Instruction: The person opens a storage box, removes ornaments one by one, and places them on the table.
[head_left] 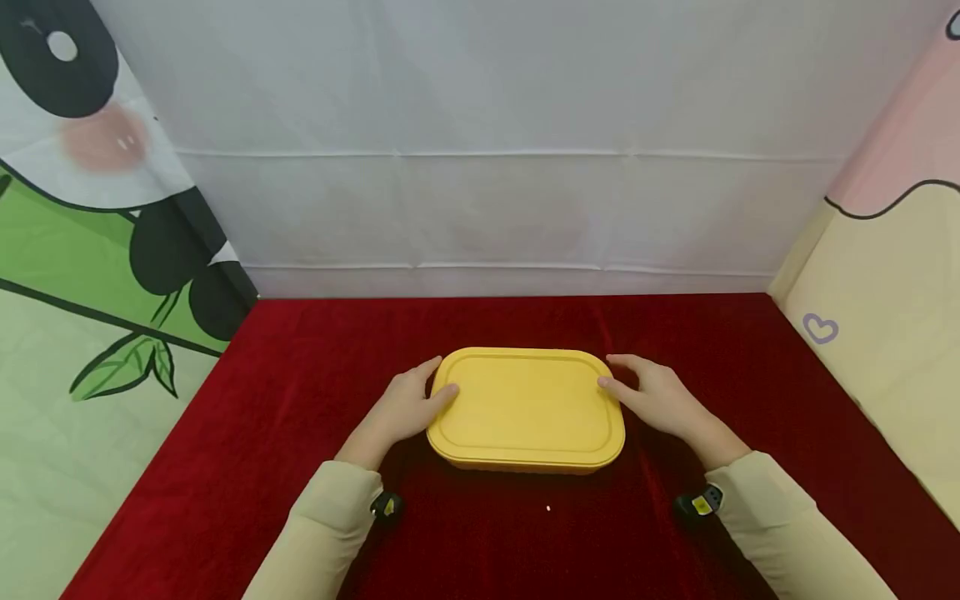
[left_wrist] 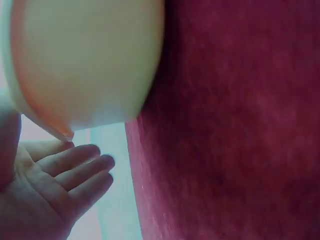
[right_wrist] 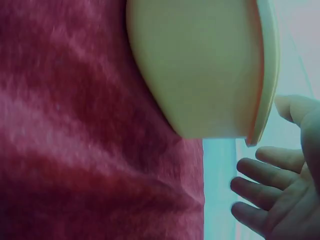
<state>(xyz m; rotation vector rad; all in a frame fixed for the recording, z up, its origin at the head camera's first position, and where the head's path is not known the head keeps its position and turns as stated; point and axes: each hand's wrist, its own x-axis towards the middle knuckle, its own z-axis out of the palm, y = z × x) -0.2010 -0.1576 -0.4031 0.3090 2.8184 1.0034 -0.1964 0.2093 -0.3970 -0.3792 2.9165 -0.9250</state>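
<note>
A yellow rectangular box with rounded corners and a flat yellow lid (head_left: 528,406) sits on the red cloth. My left hand (head_left: 408,404) is at its left end, thumb over the lid's edge. In the left wrist view the left hand's (left_wrist: 55,180) index fingertip meets the lid's rim, and the other fingers extend loosely below. At the opposite end is my right hand (head_left: 660,400), thumb tip at the lid's edge. In the right wrist view the right hand's (right_wrist: 280,180) fingers are spread and apart from the box wall (right_wrist: 200,70). The lid covers whatever is inside.
Red velvety cloth (head_left: 315,358) covers the table. A small white speck (head_left: 548,508) lies in front of the box. Behind hangs a white sheet (head_left: 510,208), with printed cartoon cloths (head_left: 112,350) at the sides. Each wrist wears a dark band with a small device (head_left: 697,503).
</note>
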